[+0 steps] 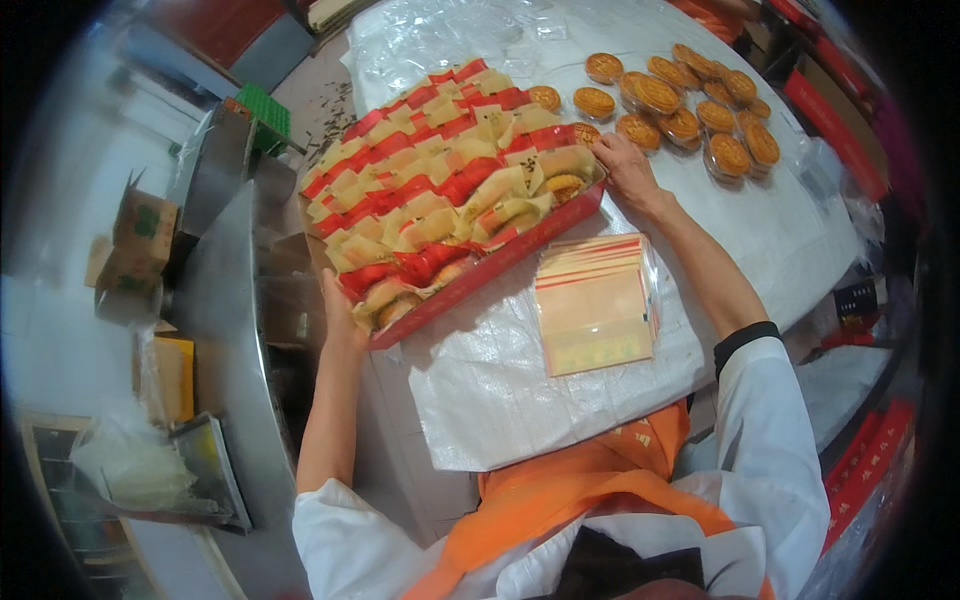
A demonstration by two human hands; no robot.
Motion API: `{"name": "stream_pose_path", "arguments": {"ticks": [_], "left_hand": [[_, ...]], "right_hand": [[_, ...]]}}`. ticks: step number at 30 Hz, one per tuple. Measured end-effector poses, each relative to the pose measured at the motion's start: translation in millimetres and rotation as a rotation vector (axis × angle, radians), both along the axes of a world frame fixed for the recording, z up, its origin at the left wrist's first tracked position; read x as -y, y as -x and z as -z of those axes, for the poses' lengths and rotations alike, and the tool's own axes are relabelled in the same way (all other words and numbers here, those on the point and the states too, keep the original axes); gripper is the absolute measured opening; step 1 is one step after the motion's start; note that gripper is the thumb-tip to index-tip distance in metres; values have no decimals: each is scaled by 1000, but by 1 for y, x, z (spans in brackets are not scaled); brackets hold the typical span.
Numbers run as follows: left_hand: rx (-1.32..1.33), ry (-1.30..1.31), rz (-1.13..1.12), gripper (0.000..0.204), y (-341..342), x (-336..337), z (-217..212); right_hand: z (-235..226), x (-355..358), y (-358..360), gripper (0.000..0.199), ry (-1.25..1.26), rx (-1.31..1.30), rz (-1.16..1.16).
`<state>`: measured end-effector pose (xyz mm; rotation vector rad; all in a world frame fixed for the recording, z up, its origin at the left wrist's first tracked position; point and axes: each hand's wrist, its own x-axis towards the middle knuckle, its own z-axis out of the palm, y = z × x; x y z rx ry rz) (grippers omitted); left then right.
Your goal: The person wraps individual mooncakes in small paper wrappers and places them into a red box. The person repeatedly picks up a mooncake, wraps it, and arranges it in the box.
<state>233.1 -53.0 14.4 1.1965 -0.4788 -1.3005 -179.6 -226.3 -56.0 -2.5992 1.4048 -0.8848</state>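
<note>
A shallow red box (500,272) is tilted at the table's left edge, packed with rows of mooncakes in tan and red paper sleeves (440,185). My left hand (342,312) grips its near left corner, and my right hand (625,168) grips its right end. Fingers of both hands are partly hidden by the box. Just right of the box lies a stack of flat tan paper sleeves (595,310) with red edges. Beyond my right hand, several golden mooncakes (655,95) in clear plastic trays sit loose and in piles.
White sheeting (500,400) covers the table, with clear plastic packaging (450,50) at its far left. A steel counter (225,330) stands to the left, near an open cardboard box (140,240) and a plastic bag (135,460). Red boxes (835,130) line the right side.
</note>
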Motion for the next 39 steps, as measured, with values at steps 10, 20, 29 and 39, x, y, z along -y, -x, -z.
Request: {"name": "stream_pose_path", "arguments": {"ticks": [10, 20, 29, 39], "left_hand": [[975, 888, -224, 40, 130, -51, -21], [-30, 110, 748, 50, 314, -34, 6], [352, 291, 761, 36, 315, -46, 26], [1562, 757, 655, 47, 249, -56, 66]], "right_hand": [[-9, -138, 109, 7, -645, 751, 155], [-58, -252, 94, 15, -1065, 1714, -162], [-44, -258, 78, 31, -785, 1469, 173], [-20, -266, 110, 29, -797, 1541, 299]]}}
